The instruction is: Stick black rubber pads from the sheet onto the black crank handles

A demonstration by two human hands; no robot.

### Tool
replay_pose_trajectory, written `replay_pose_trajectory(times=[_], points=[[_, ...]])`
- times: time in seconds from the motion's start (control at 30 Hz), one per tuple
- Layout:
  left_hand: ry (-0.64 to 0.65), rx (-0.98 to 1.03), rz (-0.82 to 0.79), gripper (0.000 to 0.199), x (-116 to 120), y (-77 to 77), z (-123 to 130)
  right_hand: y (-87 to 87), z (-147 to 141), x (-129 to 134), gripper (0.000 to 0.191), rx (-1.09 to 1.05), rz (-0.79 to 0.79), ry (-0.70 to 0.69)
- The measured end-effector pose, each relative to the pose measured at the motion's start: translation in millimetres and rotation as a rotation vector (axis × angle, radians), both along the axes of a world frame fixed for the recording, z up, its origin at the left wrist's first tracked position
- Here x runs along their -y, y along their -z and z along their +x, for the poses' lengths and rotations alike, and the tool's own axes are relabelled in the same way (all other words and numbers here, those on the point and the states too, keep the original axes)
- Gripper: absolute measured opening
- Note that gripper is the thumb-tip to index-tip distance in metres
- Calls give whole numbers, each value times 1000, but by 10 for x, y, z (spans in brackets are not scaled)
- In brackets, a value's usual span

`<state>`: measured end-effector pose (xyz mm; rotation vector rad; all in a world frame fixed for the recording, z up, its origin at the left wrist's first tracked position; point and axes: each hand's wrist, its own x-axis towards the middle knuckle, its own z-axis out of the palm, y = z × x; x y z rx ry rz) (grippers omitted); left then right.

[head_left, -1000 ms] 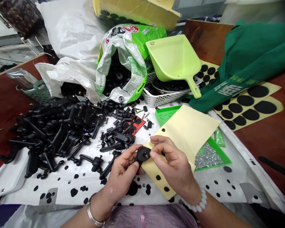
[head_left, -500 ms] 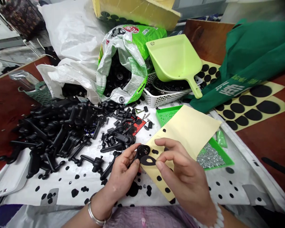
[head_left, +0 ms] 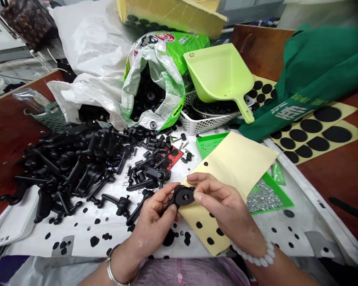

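Observation:
My left hand [head_left: 153, 218] is closed round a black plastic arm [head_left: 173, 195] with a round end, held over the table's front part. A flat black ring-shaped pad [head_left: 180, 198] lies over that round end, and a metallic spot shows through its central hole. At the pad's right edge, my right hand [head_left: 226, 206] pinches it between thumb and fingers. Beneath both hands is a yellow backing sheet [head_left: 241, 159] with several small black dots on it. Whether the pad is stuck down all round cannot be made out.
A heap of black plastic arms [head_left: 74, 163] covers the left of the table. Behind stand an open sack [head_left: 179, 51] of black parts, a white basket [head_left: 197, 125] and a light green dustpan [head_left: 220, 75]. Right, a green tray [head_left: 282, 198] holds small metal pieces.
The ring-shaped pad has moved from beside the arm's round end to over it. My right hand has shifted left and slightly up with it. The backing sheet's lower part has shifted right.

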<state>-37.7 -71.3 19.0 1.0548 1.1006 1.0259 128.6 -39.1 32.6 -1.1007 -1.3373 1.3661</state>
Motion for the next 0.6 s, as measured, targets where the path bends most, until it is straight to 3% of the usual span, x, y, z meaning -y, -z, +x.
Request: replay_pose_trajectory(times=[0.6], points=[[20, -14, 0, 41, 26, 29, -3, 80, 11, -22, 12, 67, 22, -4]])
